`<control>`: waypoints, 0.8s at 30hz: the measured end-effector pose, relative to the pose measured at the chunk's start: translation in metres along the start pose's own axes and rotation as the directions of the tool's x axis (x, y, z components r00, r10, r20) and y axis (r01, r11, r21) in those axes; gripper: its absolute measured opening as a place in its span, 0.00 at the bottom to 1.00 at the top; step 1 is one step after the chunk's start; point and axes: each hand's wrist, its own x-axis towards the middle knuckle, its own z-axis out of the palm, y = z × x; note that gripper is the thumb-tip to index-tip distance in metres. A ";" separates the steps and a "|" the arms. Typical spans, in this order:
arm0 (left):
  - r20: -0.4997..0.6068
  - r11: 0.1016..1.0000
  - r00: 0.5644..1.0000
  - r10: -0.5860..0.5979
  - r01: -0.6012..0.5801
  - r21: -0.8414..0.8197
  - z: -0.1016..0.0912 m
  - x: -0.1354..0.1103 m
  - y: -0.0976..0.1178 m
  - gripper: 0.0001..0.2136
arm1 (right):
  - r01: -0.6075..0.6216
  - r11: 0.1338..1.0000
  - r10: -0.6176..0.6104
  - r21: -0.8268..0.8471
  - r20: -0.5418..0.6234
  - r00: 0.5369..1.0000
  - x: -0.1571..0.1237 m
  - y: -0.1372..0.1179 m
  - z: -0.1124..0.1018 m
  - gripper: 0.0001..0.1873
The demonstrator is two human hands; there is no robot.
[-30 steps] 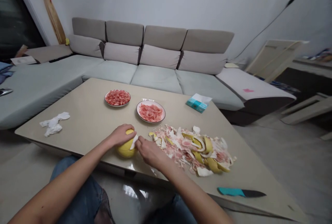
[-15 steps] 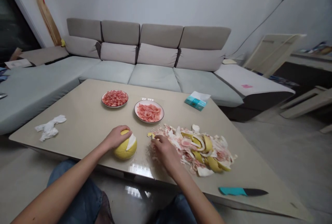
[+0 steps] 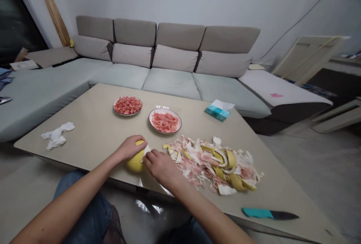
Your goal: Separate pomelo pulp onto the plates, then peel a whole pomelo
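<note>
A yellow pomelo (image 3: 135, 163) rests on the table near its front edge, with a patch of white pith bared on its upper right side. My left hand (image 3: 132, 147) is wrapped over the top of it, holding it against the table. At the bared patch, my right hand (image 3: 160, 165) has its fingers bent and pressed onto the edge of the rind. Its fingertips are partly hidden, and the rind there looks pinched. To the right of my right hand spreads a heap of peel and membrane scraps (image 3: 208, 161), pink, white and yellow.
Two plates hold pink pomelo flesh: one plate (image 3: 128, 114) farther left, another plate (image 3: 151, 124) nearer. A teal-handled knife (image 3: 269, 214) lies at the front right edge. A tissue box (image 3: 217, 113) stands at the back right; crumpled tissue (image 3: 58, 135) lies left. A sofa (image 3: 169, 80) is behind.
My right hand has moved left from the scrap heap onto the pomelo's bared patch. More small rind pieces show at the heap's left edge. My left hand still holds the pomelo.
</note>
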 end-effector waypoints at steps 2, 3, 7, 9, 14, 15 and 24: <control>0.003 1.000 1.000 -0.010 0.010 0.000 0.000 0.001 0.001 0.12 | -0.002 1.000 0.003 -0.015 0.083 0.997 0.005 -0.005 -0.003 0.09; 0.003 1.000 1.000 -0.016 0.016 0.001 0.000 0.002 0.002 0.11 | -0.012 1.000 0.014 -0.014 0.108 0.994 0.007 -0.007 -0.003 0.10; -0.010 0.999 0.999 -0.034 0.034 0.003 0.001 0.002 0.003 0.12 | -0.113 0.994 0.112 0.011 0.086 0.990 0.012 -0.011 0.005 0.10; -0.016 1.000 0.999 -0.031 0.031 0.004 0.001 0.002 0.002 0.12 | -0.171 0.985 0.170 0.028 0.041 0.985 0.011 -0.009 0.012 0.10; -0.010 1.000 1.000 -0.016 0.016 0.008 0.002 0.004 0.002 0.11 | -0.285 0.956 0.288 0.068 -0.029 0.957 0.005 -0.002 0.027 0.07; -0.006 1.000 1.000 -0.013 0.013 0.006 0.002 0.004 0.002 0.11 | -0.321 0.941 0.329 0.111 -0.062 0.942 0.004 -0.002 0.029 0.07; -0.005 1.000 1.000 0.005 -0.005 -0.023 0.000 0.001 -0.004 0.12 | -0.341 0.701 0.571 0.626 -0.208 0.794 -0.007 -0.010 0.027 0.07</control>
